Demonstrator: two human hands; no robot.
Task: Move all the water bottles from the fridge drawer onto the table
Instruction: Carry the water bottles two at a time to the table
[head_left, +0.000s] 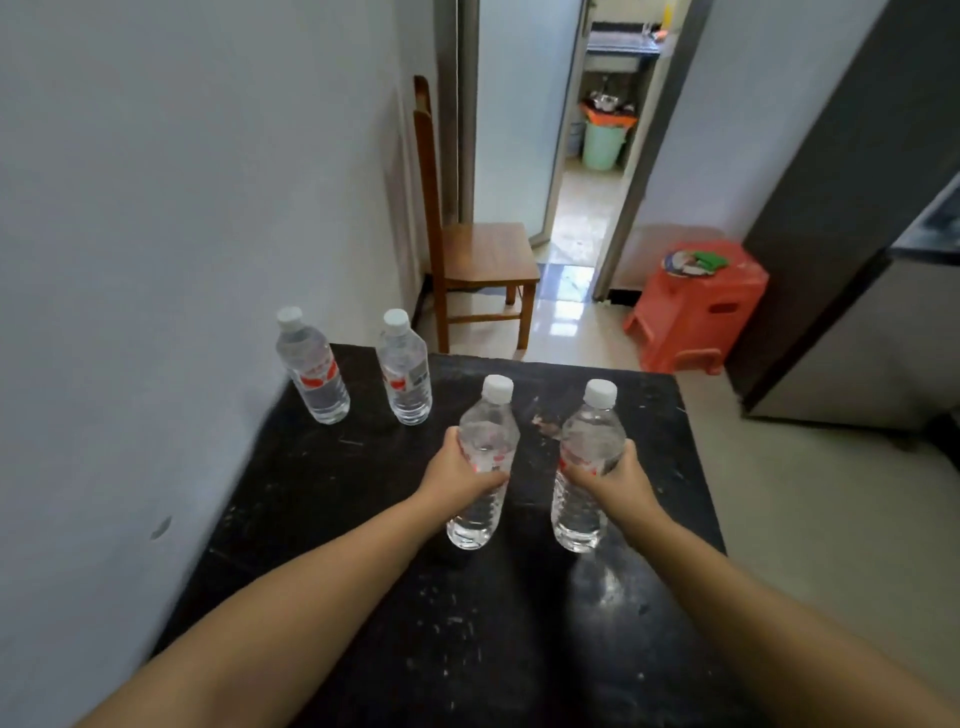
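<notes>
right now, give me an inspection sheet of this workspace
surface: black table, scuffed, white specks.
job's things: two water bottles stand upright at the far left; two more are held.
clutter: nothing seen on the table.
grippers: left hand holds a bottle; right hand holds another bottle, fingers wrapped around each.
cables: nothing seen.
surroundings: wooden chair, red plastic stool, open doorway.

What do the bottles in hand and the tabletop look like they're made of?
Bottles: thin clear plastic, ribbed lower walls, white plastic caps, likely easy to dent. Table: hard black top, slightly glossy with pale scuffs, perhaps stone or lacquered board; I cannot tell which.
</notes>
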